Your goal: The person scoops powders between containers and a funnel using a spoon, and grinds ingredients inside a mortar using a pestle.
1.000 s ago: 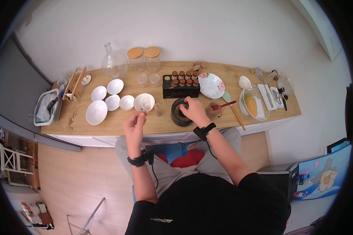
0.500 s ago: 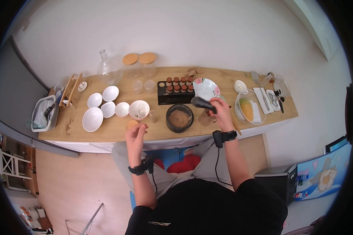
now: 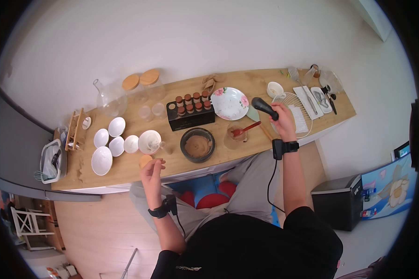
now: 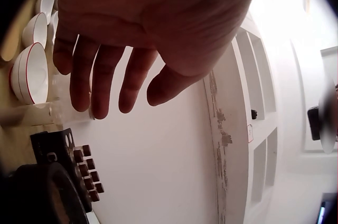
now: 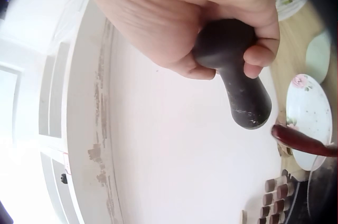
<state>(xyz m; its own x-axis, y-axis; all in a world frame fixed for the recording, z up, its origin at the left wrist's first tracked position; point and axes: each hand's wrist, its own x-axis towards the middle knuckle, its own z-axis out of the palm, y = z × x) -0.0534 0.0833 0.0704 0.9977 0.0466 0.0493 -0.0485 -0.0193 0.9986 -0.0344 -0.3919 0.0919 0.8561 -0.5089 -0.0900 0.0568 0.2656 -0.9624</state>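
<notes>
My right hand [image 3: 284, 122] grips a black pestle [image 3: 264, 108] in the air over the right part of the counter. Fingers and thumb curl round the pestle's knob in the right wrist view, its rounded end pointing away from the palm. A dark stone mortar [image 3: 198, 161] with brown powder [image 3: 198, 146] inside stands near the counter's front edge. My left hand [image 3: 152, 176] hovers at that edge with its fingers loosely bent and nothing in them, as the left wrist view shows too. Close to it lie a round wooden lid [image 3: 145, 161] and a small glass vial [image 3: 166, 148].
Several white bowls [image 3: 102, 161] stand at the left. Behind the mortar is a black rack [image 3: 191, 122] of brown-capped bottles. A glass jug [image 3: 232, 142] with a red-handled tool [image 3: 247, 128] stands right of it, before a floral plate [image 3: 229, 104]. A wire basket [image 3: 307, 128] lies further right.
My right hand has lifted the pestle out of the mortar and carried it to the right. The left hand has drawn back slightly, and the wooden lid beside it has come into view.
</notes>
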